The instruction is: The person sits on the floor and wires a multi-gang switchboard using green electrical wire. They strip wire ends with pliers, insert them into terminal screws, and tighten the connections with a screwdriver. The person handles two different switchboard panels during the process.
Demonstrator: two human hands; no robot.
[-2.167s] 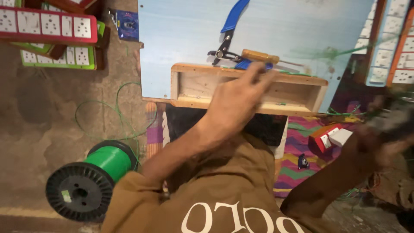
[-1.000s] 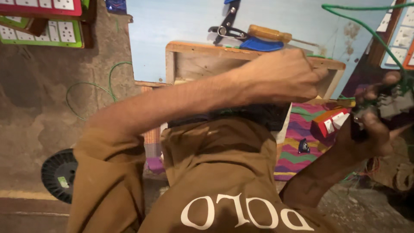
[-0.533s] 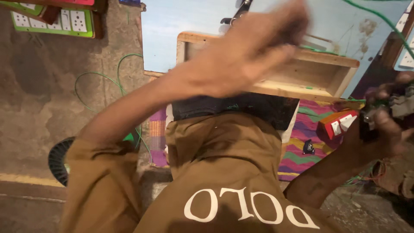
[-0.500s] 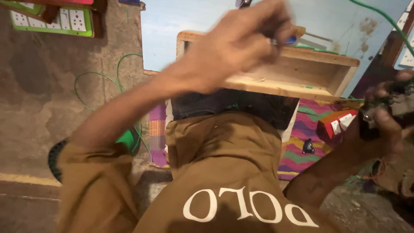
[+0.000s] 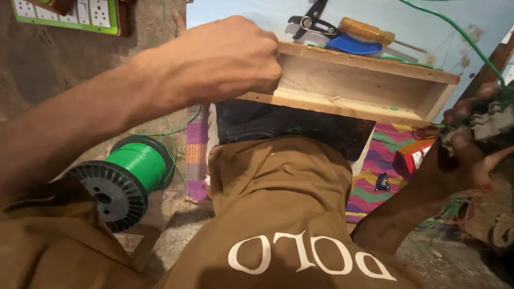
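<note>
My left hand [image 5: 225, 59] is closed in a fist at the left end of an open wooden box [image 5: 364, 80]; nothing shows inside the fist. My right hand [image 5: 463, 142] is at the right edge, gripping a small grey-white electrical fitting [image 5: 490, 120]. A green wire [image 5: 455, 32] runs from the fitting up and to the left. Black pliers [image 5: 313, 21], a wooden-handled screwdriver [image 5: 367, 31] and a blue-handled tool [image 5: 353, 44] lie on the pale blue board behind the box.
A black spool of green wire [image 5: 131, 174] lies on the floor at the left. A green-edged switchboard [image 5: 69, 10] sits at the top left. A small red box [image 5: 415, 155] rests on a striped mat [image 5: 375, 182]. Tangled thin wires [image 5: 455, 211] lie below my right hand.
My left hand has come down from the tools above the box to the box's left end and closed into a fist. My right hand stays at the right with the fitting.
</note>
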